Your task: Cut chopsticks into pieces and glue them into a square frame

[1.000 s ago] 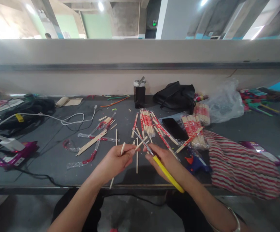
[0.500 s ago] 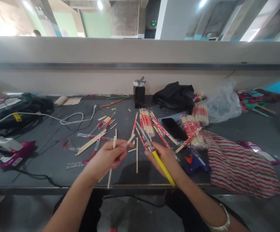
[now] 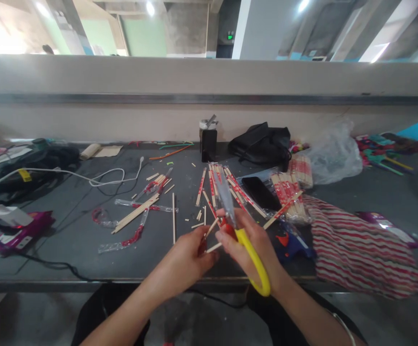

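My left hand [image 3: 194, 252] is closed, pinching short pieces of wooden chopstick [image 3: 212, 228] between thumb and fingers. One more light stick end [image 3: 214, 247] reaches from it toward the right fingers; I cannot tell whether they touch it. My right hand [image 3: 254, 245] is wrapped round yellow-handled scissors [image 3: 254, 269], whose blades [image 3: 224, 192] point away from me over the wrapped chopsticks. A red part shows between the right fingers, partly hidden. Beyond the hands, short cut pieces [image 3: 197, 225] and a single bare chopstick [image 3: 174, 218] lie on the dark table [image 3: 82, 230].
Left are a bundle of bare sticks [image 3: 136, 214], torn plastic wrappers [image 3: 134, 238] and a white cable [image 3: 115, 178]. At right lie a black phone [image 3: 261, 193], packed chopsticks [image 3: 288, 192], a blue glue gun [image 3: 297, 240] and striped cloth [image 3: 360, 240]. An upright phone [image 3: 209, 145] stands behind.
My left hand has moved right and toward me, close to my right hand. The scissors have swung so their handle sits lower and their blades look broader. The chopstick left of centre is now uncovered.
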Action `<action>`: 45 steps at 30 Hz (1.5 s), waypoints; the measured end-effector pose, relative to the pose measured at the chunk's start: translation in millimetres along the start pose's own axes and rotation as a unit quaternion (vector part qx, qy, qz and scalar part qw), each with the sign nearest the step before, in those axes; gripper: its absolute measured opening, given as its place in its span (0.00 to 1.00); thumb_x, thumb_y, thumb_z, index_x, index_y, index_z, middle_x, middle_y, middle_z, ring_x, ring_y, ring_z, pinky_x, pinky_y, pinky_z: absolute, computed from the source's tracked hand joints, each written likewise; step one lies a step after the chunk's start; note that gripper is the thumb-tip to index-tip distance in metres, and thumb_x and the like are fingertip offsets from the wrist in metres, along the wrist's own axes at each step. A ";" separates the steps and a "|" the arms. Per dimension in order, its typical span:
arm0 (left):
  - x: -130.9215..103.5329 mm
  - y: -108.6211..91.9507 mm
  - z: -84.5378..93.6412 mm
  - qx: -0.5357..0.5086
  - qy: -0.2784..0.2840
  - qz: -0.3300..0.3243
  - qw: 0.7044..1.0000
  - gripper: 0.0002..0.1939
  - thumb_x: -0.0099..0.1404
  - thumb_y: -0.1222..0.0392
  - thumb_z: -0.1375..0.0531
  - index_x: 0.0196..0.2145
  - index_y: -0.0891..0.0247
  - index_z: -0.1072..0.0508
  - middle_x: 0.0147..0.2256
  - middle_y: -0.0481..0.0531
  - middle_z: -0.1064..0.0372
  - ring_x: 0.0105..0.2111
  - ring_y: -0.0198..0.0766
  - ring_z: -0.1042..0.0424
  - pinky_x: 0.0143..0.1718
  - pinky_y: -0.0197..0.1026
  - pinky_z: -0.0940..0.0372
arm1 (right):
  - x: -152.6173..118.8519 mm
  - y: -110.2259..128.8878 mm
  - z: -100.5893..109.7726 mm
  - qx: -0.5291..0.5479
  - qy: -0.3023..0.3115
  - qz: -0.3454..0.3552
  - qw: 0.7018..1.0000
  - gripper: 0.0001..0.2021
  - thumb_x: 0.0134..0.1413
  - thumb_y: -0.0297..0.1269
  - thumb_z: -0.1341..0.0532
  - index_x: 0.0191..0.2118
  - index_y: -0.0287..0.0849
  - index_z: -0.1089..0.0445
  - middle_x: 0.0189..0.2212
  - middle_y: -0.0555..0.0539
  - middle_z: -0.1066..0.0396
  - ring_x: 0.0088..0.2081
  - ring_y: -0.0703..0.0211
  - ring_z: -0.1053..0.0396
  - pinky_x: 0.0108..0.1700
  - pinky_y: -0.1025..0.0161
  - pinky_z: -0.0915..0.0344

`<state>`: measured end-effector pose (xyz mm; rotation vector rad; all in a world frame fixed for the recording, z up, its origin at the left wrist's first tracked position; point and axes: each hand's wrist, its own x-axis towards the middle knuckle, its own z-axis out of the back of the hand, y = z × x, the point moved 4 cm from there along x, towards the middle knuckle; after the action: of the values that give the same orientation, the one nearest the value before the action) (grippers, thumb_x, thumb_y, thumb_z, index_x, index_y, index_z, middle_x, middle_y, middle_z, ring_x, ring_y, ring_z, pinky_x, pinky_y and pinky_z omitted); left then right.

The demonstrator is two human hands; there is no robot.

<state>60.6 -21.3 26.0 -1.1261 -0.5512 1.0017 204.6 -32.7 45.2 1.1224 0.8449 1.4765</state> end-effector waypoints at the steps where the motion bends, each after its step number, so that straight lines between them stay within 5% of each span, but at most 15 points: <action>1: 1.4 1.8 2.3 -0.046 0.014 0.022 0.999 0.18 0.56 0.57 0.38 0.45 0.62 0.32 0.26 0.44 0.37 0.23 0.30 0.39 0.23 0.32 0.44 | 2.9 -0.8 5.5 0.007 -0.016 -0.009 1.000 0.15 0.52 0.37 0.40 0.46 0.44 0.35 0.26 0.54 0.35 0.22 0.67 0.35 0.25 0.69 0.35; 5: 5.4 5.7 4.4 -0.228 0.074 0.102 0.966 0.15 0.56 0.50 0.37 0.34 0.62 0.35 0.19 0.38 0.48 0.15 0.24 0.51 0.15 0.29 0.58 | 12.4 -7.0 22.9 0.035 -0.058 -0.040 0.997 0.17 0.50 0.39 0.37 0.47 0.45 0.37 0.23 0.56 0.37 0.19 0.67 0.38 0.21 0.69 0.37; 8: 7.7 5.5 5.3 -0.277 0.063 0.103 0.953 0.16 0.55 0.50 0.36 0.29 0.63 0.36 0.18 0.39 0.48 0.15 0.23 0.51 0.13 0.29 0.60 | 14.7 -12.8 24.6 0.074 -0.045 -0.057 0.995 0.19 0.52 0.45 0.38 0.49 0.45 0.39 0.22 0.56 0.38 0.18 0.65 0.39 0.19 0.68 0.38; 17: 9.2 0.4 19.2 -0.335 0.002 0.067 0.940 0.12 0.60 0.53 0.39 0.31 0.63 0.37 0.24 0.45 0.34 0.12 0.23 0.48 0.11 0.28 0.61 | 9.8 -21.9 26.0 -0.066 0.051 -0.026 0.996 0.26 0.55 0.59 0.48 0.48 0.43 0.35 0.26 0.50 0.36 0.24 0.63 0.37 0.28 0.65 0.37; 25: 10.0 3.0 21.1 -0.372 0.022 0.085 0.924 0.11 0.61 0.55 0.39 0.31 0.61 0.38 0.24 0.45 0.33 0.12 0.23 0.47 0.08 0.26 0.58 | -0.2 -21.2 12.5 -0.043 0.187 -0.022 0.981 0.28 0.55 0.57 0.45 0.54 0.40 0.39 0.28 0.51 0.38 0.27 0.64 0.39 0.30 0.67 0.39; 45: 9.3 3.3 20.4 -0.355 0.019 0.112 0.928 0.15 0.55 0.53 0.35 0.30 0.63 0.35 0.23 0.45 0.33 0.12 0.23 0.45 0.10 0.28 0.61 | -2.6 -20.3 12.9 -0.036 0.195 -0.022 0.980 0.27 0.56 0.54 0.44 0.54 0.41 0.39 0.28 0.51 0.37 0.27 0.64 0.40 0.30 0.67 0.40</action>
<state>47.6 -3.1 29.4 -1.8831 -0.7996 0.9943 223.3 -31.9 29.8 0.7638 1.0683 1.7042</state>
